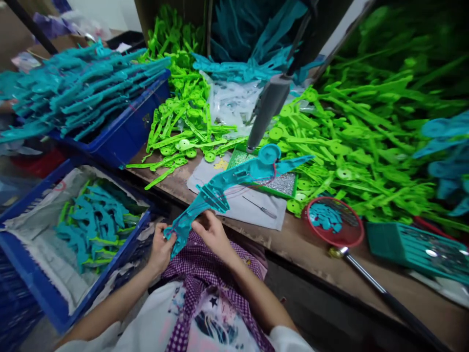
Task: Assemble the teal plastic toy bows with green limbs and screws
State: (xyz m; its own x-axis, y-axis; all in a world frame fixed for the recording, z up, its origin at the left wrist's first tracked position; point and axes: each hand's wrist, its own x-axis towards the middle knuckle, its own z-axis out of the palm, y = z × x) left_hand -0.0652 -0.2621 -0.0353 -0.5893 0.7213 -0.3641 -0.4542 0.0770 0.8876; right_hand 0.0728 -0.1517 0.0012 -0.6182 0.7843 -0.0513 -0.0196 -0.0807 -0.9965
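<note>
A long teal plastic shell (216, 192) with thin reddish wires along it is held at a slant in front of my apron, its round end up over the bench. My left hand (161, 248) is closed on its lower end, thumb pressing on it. Higher up, my right hand (215, 239) grips the near edge with thumb and bent fingers. Beyond the shell's upper part lies a green tray (291, 188) of small silvery pieces, partly covered by it. A grey electric screwdriver (269, 107) hangs tip-down above that tray.
Lime-green plastic parts (351, 132) heap over the bench. At left, a blue crate (128, 117) bears stacked teal shells; a lined blue bin (47, 293) holds teal and green pieces. A red basket (353, 239) of teal bits, a metal-and-black rod (370, 278) and a teal basket (388, 244) are at right.
</note>
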